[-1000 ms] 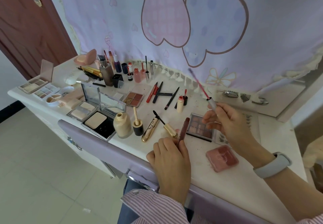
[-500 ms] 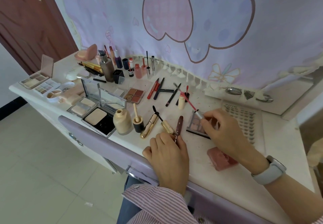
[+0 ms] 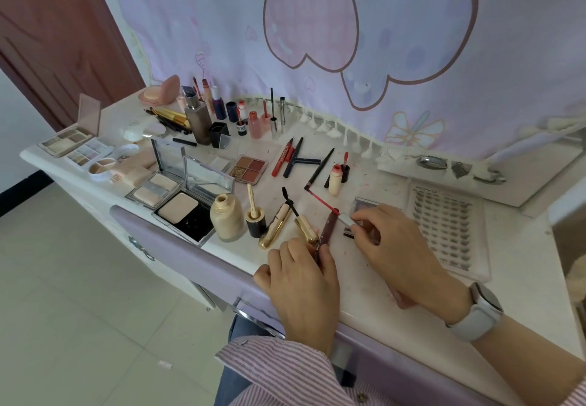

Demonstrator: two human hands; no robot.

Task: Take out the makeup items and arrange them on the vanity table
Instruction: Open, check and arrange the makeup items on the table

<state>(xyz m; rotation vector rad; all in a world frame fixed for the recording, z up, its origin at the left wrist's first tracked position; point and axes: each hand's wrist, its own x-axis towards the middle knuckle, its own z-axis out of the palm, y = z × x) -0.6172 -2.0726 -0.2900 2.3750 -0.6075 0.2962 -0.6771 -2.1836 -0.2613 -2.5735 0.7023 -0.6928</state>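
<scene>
A dark red lip gloss tube [image 3: 327,230] lies tilted on the white vanity table [image 3: 364,282], its lower end pinched by my left hand [image 3: 302,282] at the front edge. My right hand [image 3: 393,247] pinches the silver cap of the red applicator wand [image 3: 321,200], which lies low over the table with its tip pointing far-left and its cap end beside the tube's mouth. Under my right hand sits an eyeshadow palette [image 3: 360,207], mostly hidden.
A gold mascara tube [image 3: 275,226] and its wand [image 3: 301,218] lie left of my left hand. Foundation bottle [image 3: 227,213], open powder compacts [image 3: 184,205], pencils [image 3: 293,156] and bottles fill the left and back. A false-lash tray [image 3: 447,231] lies right. A pink compact [image 3: 404,302] peeks under my right wrist.
My right hand brought the wand down from the air to the table, its cap end now beside the tube's mouth. My left hand kept its hold on the tube.
</scene>
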